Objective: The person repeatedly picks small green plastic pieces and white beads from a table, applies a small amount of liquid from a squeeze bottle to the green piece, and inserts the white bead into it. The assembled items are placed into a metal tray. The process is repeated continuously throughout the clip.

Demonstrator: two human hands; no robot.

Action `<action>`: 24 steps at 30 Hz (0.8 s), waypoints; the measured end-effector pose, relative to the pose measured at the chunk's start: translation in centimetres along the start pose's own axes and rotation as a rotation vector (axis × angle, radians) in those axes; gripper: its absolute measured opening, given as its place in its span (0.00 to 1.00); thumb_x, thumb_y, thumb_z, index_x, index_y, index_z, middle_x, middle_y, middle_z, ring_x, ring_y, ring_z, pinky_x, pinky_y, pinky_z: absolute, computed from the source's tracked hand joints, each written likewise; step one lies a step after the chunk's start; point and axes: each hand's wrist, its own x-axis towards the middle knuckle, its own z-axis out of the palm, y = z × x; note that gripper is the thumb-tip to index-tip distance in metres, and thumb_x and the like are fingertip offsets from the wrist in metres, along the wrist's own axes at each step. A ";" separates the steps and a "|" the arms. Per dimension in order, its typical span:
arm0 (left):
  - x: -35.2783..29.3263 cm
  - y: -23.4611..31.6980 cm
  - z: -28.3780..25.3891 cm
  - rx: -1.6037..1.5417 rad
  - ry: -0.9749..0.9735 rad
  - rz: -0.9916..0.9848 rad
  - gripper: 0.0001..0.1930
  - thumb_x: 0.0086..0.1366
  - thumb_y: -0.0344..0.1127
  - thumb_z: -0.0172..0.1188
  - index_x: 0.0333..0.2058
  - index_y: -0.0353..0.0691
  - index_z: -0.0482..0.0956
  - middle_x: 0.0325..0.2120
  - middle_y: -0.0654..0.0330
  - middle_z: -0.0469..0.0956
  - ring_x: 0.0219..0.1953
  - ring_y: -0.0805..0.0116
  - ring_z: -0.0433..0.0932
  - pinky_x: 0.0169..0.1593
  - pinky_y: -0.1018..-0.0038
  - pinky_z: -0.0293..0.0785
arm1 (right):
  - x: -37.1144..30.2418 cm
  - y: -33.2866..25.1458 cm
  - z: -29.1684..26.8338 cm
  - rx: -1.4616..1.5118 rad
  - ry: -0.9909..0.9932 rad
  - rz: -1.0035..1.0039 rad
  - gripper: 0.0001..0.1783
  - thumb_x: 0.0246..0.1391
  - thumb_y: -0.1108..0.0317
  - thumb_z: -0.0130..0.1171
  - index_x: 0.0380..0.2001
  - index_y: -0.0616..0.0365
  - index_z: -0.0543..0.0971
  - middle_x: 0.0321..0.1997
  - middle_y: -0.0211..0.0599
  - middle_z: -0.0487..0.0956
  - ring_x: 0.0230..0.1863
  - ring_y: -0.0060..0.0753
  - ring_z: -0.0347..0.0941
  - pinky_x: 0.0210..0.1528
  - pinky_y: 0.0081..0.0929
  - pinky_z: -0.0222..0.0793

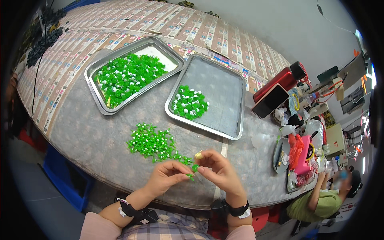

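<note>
Close to the table's near edge, my left hand pinches a small green plastic piece between thumb and fingertips. Facing it, my right hand grips a rounder green plastic piece between thumb and finger; one of its fingertips wears a yellow cover. The two pieces are very near each other, and I cannot tell if they touch. Just beyond my hands lies a loose pile of small green pieces with white dots, trailing toward my fingers.
A metal tray holds many green-and-white pieces. Another metal tray has a smaller heap at its left. On the right are a red bottle, a phone and a pink container. A person in green sits beyond.
</note>
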 end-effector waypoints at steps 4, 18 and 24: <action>0.1 0.0 0.2 0.020 0.040 -0.030 0.03 0.49 0.23 0.56 0.25 0.35 0.72 0.25 0.56 0.74 0.32 0.68 0.73 0.39 0.75 0.69 | -0.4 0.9 0.3 -0.082 0.034 -0.046 0.10 0.45 0.74 0.51 0.34 0.63 0.70 0.30 0.31 0.70 0.33 0.21 0.66 0.37 0.18 0.62; 0.2 -0.4 -0.3 -0.042 -0.051 -0.017 0.04 0.51 0.22 0.54 0.28 0.35 0.72 0.29 0.59 0.74 0.33 0.74 0.73 0.38 0.80 0.69 | -0.6 0.8 1.1 -0.384 0.148 -0.103 0.07 0.41 0.75 0.55 0.28 0.64 0.73 0.27 0.35 0.71 0.28 0.23 0.67 0.31 0.17 0.63; 0.1 -0.4 -0.5 -0.079 -0.008 -0.046 0.04 0.51 0.23 0.54 0.28 0.34 0.72 0.28 0.59 0.74 0.31 0.73 0.73 0.36 0.79 0.70 | -1.0 1.1 1.1 -0.288 0.140 -0.073 0.09 0.41 0.75 0.56 0.30 0.63 0.73 0.29 0.36 0.73 0.30 0.25 0.70 0.33 0.18 0.65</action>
